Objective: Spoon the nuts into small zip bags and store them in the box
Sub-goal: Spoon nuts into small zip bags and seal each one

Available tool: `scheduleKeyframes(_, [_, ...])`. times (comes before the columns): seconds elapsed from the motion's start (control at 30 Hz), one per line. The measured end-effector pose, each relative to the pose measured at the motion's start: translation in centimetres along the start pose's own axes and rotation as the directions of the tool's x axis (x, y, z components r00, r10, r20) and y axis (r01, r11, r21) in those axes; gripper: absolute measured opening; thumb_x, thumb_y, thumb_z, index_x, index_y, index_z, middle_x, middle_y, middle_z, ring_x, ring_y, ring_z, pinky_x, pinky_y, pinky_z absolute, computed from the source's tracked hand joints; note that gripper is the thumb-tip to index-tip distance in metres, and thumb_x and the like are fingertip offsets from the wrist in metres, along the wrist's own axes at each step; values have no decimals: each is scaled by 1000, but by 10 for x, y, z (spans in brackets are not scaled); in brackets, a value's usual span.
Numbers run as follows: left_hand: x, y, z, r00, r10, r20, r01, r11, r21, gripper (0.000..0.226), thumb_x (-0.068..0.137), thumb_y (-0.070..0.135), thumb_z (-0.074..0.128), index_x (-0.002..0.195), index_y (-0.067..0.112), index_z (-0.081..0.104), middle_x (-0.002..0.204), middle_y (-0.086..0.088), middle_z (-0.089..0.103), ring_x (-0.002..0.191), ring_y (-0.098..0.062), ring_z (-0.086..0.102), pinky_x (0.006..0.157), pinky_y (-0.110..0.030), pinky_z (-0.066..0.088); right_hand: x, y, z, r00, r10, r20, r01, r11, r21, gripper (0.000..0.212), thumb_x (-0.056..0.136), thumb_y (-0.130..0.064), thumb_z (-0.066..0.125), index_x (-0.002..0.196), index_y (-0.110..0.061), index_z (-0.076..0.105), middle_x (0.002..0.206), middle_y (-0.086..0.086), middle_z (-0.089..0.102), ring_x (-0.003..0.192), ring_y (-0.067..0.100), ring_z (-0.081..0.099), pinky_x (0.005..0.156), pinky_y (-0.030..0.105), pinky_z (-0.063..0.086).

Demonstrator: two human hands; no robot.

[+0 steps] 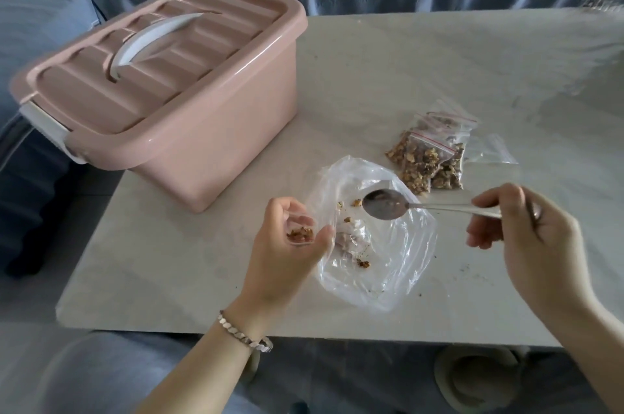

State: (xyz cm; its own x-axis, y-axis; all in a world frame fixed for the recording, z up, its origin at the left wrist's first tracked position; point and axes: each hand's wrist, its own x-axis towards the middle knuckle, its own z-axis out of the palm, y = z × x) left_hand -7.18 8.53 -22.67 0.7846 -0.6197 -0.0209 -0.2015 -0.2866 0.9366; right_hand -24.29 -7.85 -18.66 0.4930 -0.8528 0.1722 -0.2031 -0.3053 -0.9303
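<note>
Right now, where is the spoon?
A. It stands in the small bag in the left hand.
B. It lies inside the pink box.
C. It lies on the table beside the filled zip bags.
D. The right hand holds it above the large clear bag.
D: the right hand grips the spoon by its handle, and its bowl hangs over the large clear bag.

I can read no text, label, brand or number from here; the pink box (189, 92) and the filled zip bags (425, 156) carry no legible print.
</note>
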Motion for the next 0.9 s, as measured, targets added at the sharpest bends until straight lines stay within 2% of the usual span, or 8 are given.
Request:
scheduleKeyframes(0.1, [-1, 5, 0, 997, 78, -16, -78, 997, -28, 35, 76, 24, 75, 96, 20, 47, 80, 5, 59, 71, -4, 59, 68, -15, 48, -4, 24, 5, 965, 261, 28, -263, 961, 90, 29, 98, -12, 38, 81, -9, 61, 62, 4, 67, 54, 20, 63, 51, 21, 52])
scheduleKeyframes(0.23, [1, 18, 4, 996, 79, -27, -82, 990, -115, 33, 78, 13, 73, 96, 16, 46, 75, 1, 56, 62, -1, 57, 61, -16, 49, -6, 38, 11, 846, 522, 113, -533, 813, 234, 20, 95, -14, 48, 86, -7, 64, 65, 9, 70, 60, 23, 68, 53, 22, 56])
scheduleKeyframes(0.37, [5, 32, 10, 1000, -11, 8, 12, 979, -205, 31, 79, 12, 71, 98, 9, 47, 84, -6, 56, 56, 3, 56, 52, -6, 43, -6, 46, 8, 771, 606, 194, -620, 784, 18, 8, 88, -6, 58, 92, -7, 65, 73, 11, 71, 67, 24, 69, 61, 28, 59])
scheduleKeyframes(0.43, [9, 35, 14, 997, -68, 27, 72, 978, -194, 30, 79, 16, 71, 95, 12, 46, 86, 3, 54, 59, 11, 56, 57, -2, 40, -7, 47, 6, 824, 529, 203, -468, 838, -280, 9, 85, -10, 63, 90, -18, 65, 85, 3, 71, 76, 20, 66, 70, 30, 56])
scheduleKeyframes(0.5, [10, 35, 21, 992, -110, 58, 119, 977, -176, 32, 77, 21, 72, 92, 14, 45, 82, 8, 52, 63, 13, 54, 57, 0, 38, -11, 37, 4, 921, 317, 226, -163, 841, -516, 20, 81, -18, 68, 94, -32, 61, 103, -8, 60, 93, 13, 56, 80, 23, 42])
scheduleKeyframes(0.6, [10, 41, 36, 984, -124, 130, 143, 978, -152, 35, 76, 26, 73, 90, 19, 41, 80, 7, 53, 69, 0, 57, 57, -3, 41, -12, 9, 7, 933, -55, 356, 203, 897, -393, 49, 75, -22, 74, 115, -40, 53, 108, -16, 50, 102, 0, 46, 87, 13, 35])
scheduleKeyframes(0.73, [10, 62, 58, 961, -136, 239, 171, 976, -132, 41, 76, 33, 73, 84, 26, 34, 81, 2, 57, 55, -6, 58, 47, -22, 48, -10, -12, 24, 881, -141, 452, 283, 922, -264, 63, 70, -23, 77, 123, -42, 48, 107, -25, 49, 98, -5, 48, 83, 9, 42])
scheduleKeyframes(0.9, [6, 71, 77, 932, -60, 357, 88, 994, -61, 52, 61, 53, 71, 91, 31, 35, 85, -6, 66, 62, -16, 64, 61, -37, 55, -2, -5, 18, 936, -186, 299, 258, 940, -223, 39, 62, 6, 78, 90, -21, 70, 82, -13, 67, 80, 7, 61, 66, 18, 49])
